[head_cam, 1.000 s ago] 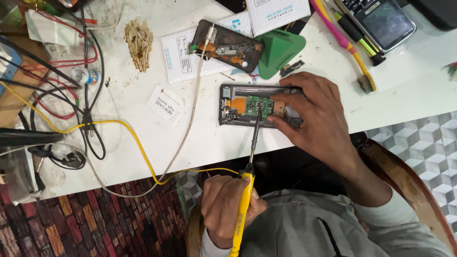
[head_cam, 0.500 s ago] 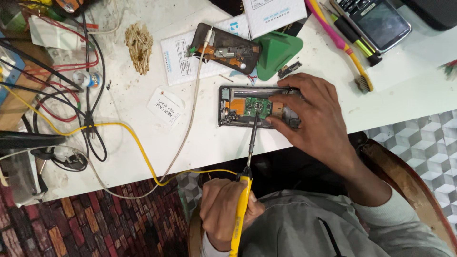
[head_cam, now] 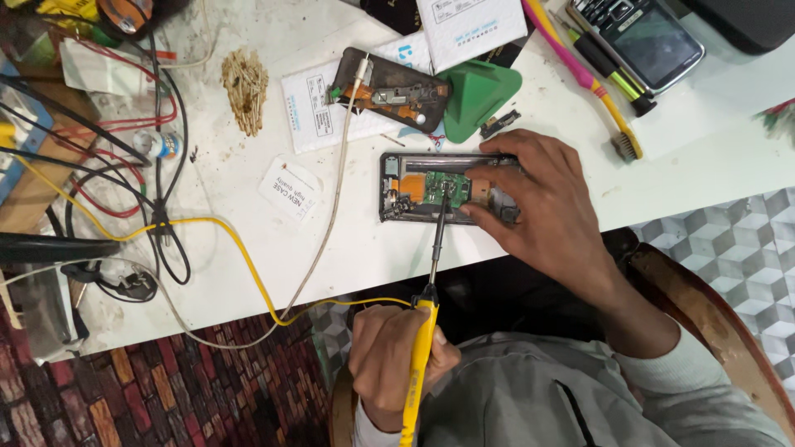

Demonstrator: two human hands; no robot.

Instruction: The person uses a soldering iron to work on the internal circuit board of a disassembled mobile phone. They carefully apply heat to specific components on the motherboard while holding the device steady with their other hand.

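An opened phone (head_cam: 414,186) lies on the white table (head_cam: 248,248) with its green circuit board (head_cam: 451,186) exposed. My right hand (head_cam: 546,207) rests on the phone's right part, fingers pressing on it and holding it. My left hand (head_cam: 393,372), low near my body, grips a yellow-handled soldering iron (head_cam: 421,356). The iron's dark metal shaft reaches up to the board, and its tip touches the green board near my right fingertips.
A second opened phone (head_cam: 393,87) lies on white paper with a green triangular pry tool (head_cam: 484,95) beside it. A yellow cable (head_cam: 207,228) and black and red wires (head_cam: 157,165) cross the left side. A pink-yellow brush (head_cam: 592,79) and a keypad phone (head_cam: 642,37) lie at the top right.
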